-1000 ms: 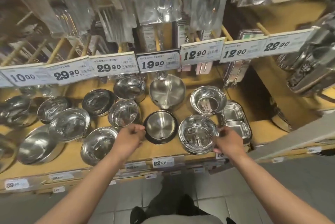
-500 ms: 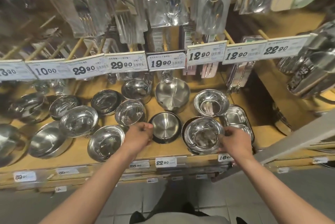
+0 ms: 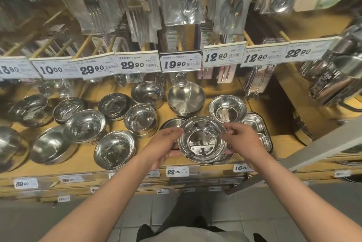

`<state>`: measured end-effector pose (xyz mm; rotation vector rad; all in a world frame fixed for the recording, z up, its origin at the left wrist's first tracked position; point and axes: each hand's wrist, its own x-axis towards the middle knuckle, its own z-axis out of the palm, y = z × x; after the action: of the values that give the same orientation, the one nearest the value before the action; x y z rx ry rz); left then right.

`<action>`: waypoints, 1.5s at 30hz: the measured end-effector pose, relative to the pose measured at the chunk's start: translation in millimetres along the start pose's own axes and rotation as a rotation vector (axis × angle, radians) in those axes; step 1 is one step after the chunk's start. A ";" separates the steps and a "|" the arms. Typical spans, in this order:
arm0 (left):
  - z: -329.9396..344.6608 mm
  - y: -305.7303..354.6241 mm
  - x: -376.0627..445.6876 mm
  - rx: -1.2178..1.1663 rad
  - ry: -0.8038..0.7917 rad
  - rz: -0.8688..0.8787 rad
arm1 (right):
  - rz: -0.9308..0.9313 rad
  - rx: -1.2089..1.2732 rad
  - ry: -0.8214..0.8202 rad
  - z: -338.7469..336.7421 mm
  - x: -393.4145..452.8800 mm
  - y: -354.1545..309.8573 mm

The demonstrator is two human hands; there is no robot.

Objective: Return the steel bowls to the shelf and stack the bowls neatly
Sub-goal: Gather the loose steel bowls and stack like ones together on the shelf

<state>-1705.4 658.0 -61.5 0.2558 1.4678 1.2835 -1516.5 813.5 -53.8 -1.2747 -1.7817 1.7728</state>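
Steel gleams between the two hands: a round, shallow, mirror-bright steel bowl [image 3: 202,140] is held at the front edge of the pale wooden shelf [image 3: 82,161], just above the shelf-edge price tags. The left hand [image 3: 162,144] reaches in from the lower left with its forearm stretched forward, fingers curled round the bowl's left rim and thumb on top. The right hand [image 3: 242,140] comes from the lower right in mirror pose, fingers bent and pinching the right rim. Both hands grip the bowl, which sits level, mouth up, its polished floor reflecting dark and light patches. More rims show beneath its lower right edge, so it lies over other steel pieces; how many cannot be told. Just behind it stands a smaller flared steel bowl [image 3: 227,109], to the right a divided rectangular steel tray [image 3: 256,124], and behind left a brushed steel pan [image 3: 186,99]. Partly hidden under the left hand is a dark-rimmed steel dish [image 3: 171,123].
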 end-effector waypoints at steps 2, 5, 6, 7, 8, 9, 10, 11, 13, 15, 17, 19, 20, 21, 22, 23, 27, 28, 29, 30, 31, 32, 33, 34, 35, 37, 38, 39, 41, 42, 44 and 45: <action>-2.1 -1.8 0.2 0.024 0.010 0.011 | -0.006 -0.006 -0.024 2.0 1.6 -0.6; -4.8 -6.4 -1.0 0.044 0.023 0.009 | 0.023 -0.004 -0.069 4.0 4.3 -2.8; -5.4 -7.6 -1.9 0.045 0.028 0.008 | 0.031 -0.004 -0.075 3.6 5.1 -3.8; -6.1 -8.3 -3.0 0.037 0.033 0.007 | 0.032 -0.008 -0.066 2.1 6.8 -4.0; -7.3 -8.8 -4.2 0.021 0.040 0.001 | 0.026 -0.015 -0.036 -0.9 9.6 -3.2; -9.3 -9.1 -5.3 0.001 0.049 -0.007 | 0.014 -0.031 0.022 -5.5 13.7 -1.5; -12.2 -8.9 -6.6 -0.018 0.060 -0.018 | 0.001 -0.060 0.111 -11.5 18.7 0.4; -15.6 -8.5 -7.7 -0.033 0.070 -0.029 | -0.007 -0.105 0.216 -18.5 24.7 2.2; -23.3 -7.3 -10.0 -0.058 0.084 -0.046 | 0.018 -0.198 0.390 -32.9 37.7 3.8; -30.0 -6.6 -12.2 -0.081 0.103 -0.058 | 0.059 -0.247 0.465 -44.2 50.0 4.8; -34.5 -7.0 -14.6 -0.103 0.122 -0.068 | 0.094 -0.266 0.447 -50.5 61.2 6.1; -36.8 -7.3 -16.3 -0.117 0.140 -0.064 | 0.121 -0.260 0.397 -53.1 70.4 7.7; -36.9 -7.5 -17.1 -0.117 0.151 -0.060 | 0.129 -0.249 0.379 -53.0 75.1 8.6; -36.4 -7.8 -17.7 -0.118 0.162 -0.056 | 0.131 -0.236 0.366 -52.2 79.9 9.7; -35.6 -8.2 -18.3 -0.125 0.171 -0.055 | 0.131 -0.222 0.360 -50.6 84.7 10.3; -34.9 -8.5 -18.9 -0.133 0.179 -0.057 | 0.130 -0.213 0.360 -48.8 88.9 10.5; -36.6 -11.7 -22.0 -0.136 0.205 -0.082 | 0.151 -0.185 0.362 -42.7 100.7 10.7; -38.2 -13.0 -22.4 -0.131 0.217 -0.086 | 0.164 -0.182 0.359 -42.1 102.9 10.6; -40.0 -14.0 -22.4 -0.121 0.235 -0.087 | 0.178 -0.176 0.362 -42.3 105.5 10.9; -42.0 -14.7 -22.6 -0.109 0.250 -0.087 | 0.193 -0.166 0.367 -42.7 108.1 11.4; -44.2 -15.3 -22.4 -0.100 0.259 -0.090 | 0.204 -0.157 0.371 -43.0 110.3 11.8; -46.2 -16.0 -21.8 -0.093 0.265 -0.098 | 0.213 -0.150 0.370 -43.2 112.4 12.1; -47.8 -16.6 -21.3 -0.084 0.272 -0.106 | 0.221 -0.144 0.363 -43.5 114.3 12.4; -48.8 -16.9 -21.0 -0.073 0.281 -0.113 | 0.233 -0.134 0.354 -43.7 115.4 12.1; -49.3 -17.4 -20.4 -0.060 0.293 -0.120 | 0.250 -0.119 0.350 -44.4 116.5 11.8; -49.5 -18.1 -20.9 -0.046 0.322 -0.132 | 0.293 -0.090 0.342 -46.9 118.3 12.0; -49.2 -18.4 -21.2 -0.050 0.331 -0.136 | 0.315 -0.094 0.326 -48.6 118.9 12.2; -48.7 -18.6 -20.9 -0.061 0.331 -0.137 | 0.335 -0.100 0.302 -50.4 119.3 11.9; -49.2 -19.3 -19.0 -0.079 0.321 -0.126 | 0.374 -0.065 0.245 -52.7 118.2 9.8; -49.9 -19.9 -17.4 -0.088 0.320 -0.121 | 0.392 -0.029 0.216 -53.4 117.1 8.2; -51.4 -21.4 -14.2 -0.121 0.313 -0.119 | 0.414 0.034 0.170 -53.9 113.2 3.0; -51.4 -21.8 -13.0 -0.139 0.295 -0.117 | 0.420 0.071 0.151 -54.0 110.4 0.1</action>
<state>-1731.9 611.5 -82.0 -0.1156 1.6057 1.3618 -1536.4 931.1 -83.4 -1.8016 -1.4303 1.8649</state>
